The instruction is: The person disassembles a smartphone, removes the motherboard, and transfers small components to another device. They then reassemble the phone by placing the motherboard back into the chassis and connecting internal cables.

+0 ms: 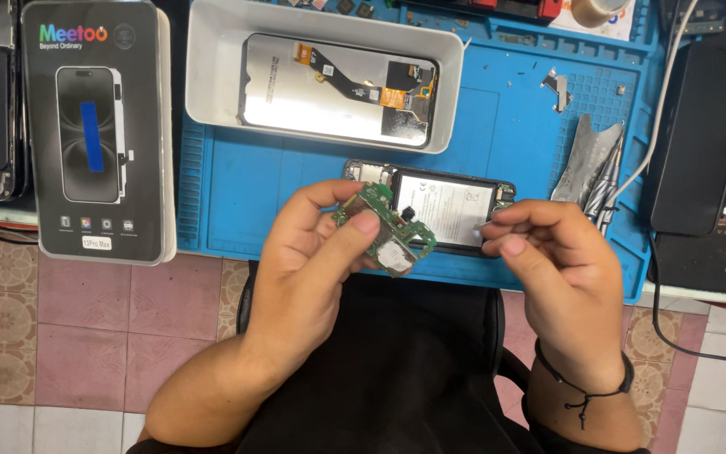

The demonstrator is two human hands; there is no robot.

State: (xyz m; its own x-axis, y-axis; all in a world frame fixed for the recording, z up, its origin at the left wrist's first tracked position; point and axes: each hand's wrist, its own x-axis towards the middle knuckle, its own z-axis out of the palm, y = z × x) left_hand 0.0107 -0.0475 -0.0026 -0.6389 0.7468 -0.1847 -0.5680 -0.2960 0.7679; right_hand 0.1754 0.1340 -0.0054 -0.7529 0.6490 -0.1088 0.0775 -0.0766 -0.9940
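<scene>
A small green printed circuit board with metal shields (pixel 386 231) is pinched in the left hand (pixel 308 269), thumb on top and fingers underneath, held tilted just above the near edge of a blue silicone work mat (pixel 514 143). Right behind the board lies an opened black phone body with a pale rectangular battery (pixel 443 206) inside it, resting flat on the mat. The right hand (pixel 560 277) hovers just beside the phone body's right end, its thumb and forefinger drawn together; whether something tiny sits between them cannot be told. A thin black cord bracelet (pixel 586 388) circles that wrist.

Farther back on the mat stands a shallow white rectangular tray (pixel 212 92) holding a detached phone screen panel with an orange flex cable (pixel 338 88), lying face down. To the right of the phone body lie a thin grey metal pry sheet (pixel 586 151) and metal tweezers (pixel 608 189). On the left, off the mat, sits a dark grey phone-case box with a phone picture on it (pixel 94 126). Below the bench, pink patterned floor tiles (pixel 86 336) show.
</scene>
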